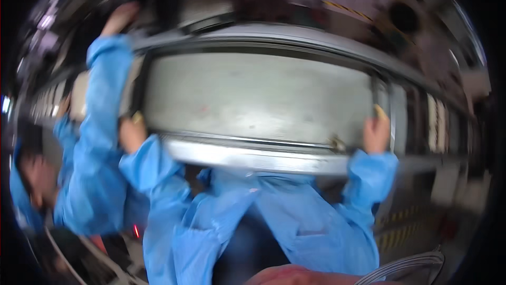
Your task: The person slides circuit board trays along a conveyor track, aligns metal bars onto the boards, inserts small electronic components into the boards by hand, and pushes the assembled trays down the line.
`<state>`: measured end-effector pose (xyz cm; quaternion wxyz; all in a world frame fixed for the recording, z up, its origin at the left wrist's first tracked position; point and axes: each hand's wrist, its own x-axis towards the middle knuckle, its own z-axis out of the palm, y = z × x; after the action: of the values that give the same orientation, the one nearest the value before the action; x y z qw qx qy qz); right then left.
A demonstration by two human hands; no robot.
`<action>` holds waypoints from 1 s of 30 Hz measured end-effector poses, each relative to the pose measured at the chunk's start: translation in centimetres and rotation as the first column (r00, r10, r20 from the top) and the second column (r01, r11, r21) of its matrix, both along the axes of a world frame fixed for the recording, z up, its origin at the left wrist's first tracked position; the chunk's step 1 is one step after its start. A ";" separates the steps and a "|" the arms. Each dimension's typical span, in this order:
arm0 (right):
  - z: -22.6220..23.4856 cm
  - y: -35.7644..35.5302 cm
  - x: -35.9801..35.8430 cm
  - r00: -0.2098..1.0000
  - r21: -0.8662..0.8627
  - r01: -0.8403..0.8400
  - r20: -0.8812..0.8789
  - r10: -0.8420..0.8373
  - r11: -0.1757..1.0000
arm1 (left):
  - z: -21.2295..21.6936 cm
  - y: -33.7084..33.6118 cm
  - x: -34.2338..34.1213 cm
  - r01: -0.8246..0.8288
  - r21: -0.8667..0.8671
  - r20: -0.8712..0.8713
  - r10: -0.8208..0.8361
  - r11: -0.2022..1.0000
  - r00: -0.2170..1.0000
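A large pale grey flat panel (253, 95) lies in front of me inside a metal-railed frame. My left hand (133, 133) is closed at its near left corner, by a dark bar (139, 87) along that end. At the opposite end, my right hand (376, 133) has its fingers curled at the panel's right edge. Yellow covers show on fingertips of both hands. Motion blur softens the fingers, and their undersides are hidden. A small brass-coloured part (336, 143) sits near the panel's front right corner.
A shiny metal rail (253, 157) runs between my body and the panel; another rail (295, 33) borders the far side. Close on my left, a co-worker in a blue sleeve (108, 90) reaches across the line. Rollers (436, 124) continue to the right.
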<state>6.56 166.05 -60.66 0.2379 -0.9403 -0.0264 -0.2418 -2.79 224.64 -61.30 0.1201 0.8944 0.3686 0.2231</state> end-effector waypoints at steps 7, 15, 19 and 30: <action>-0.6 0.2 2.1 0.991 0.139 -0.105 -0.064 0.115 0.985 | 2.9 -1.4 -6.2 -0.113 0.191 -0.128 0.139 0.975 0.982; -0.1 3.9 1.2 0.981 0.108 -0.125 -0.135 0.139 0.986 | 6.5 -12.4 -5.0 0.342 0.221 -0.234 -0.291 0.913 0.928; 2.0 9.6 -1.5 0.943 0.176 -0.289 -0.117 0.311 0.941 | 6.5 -18.4 -4.0 0.620 0.193 -0.109 -0.611 0.761 0.784; 16.1 31.2 -5.3 0.713 0.310 -0.570 -0.273 0.645 0.761 | 15.3 -15.2 -7.2 0.987 0.144 0.106 -0.993 0.075 0.060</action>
<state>1.30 197.24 -44.52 0.3994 -0.8769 -0.2660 0.0276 -9.98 209.48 -46.02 0.2569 0.8840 -0.3538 0.1656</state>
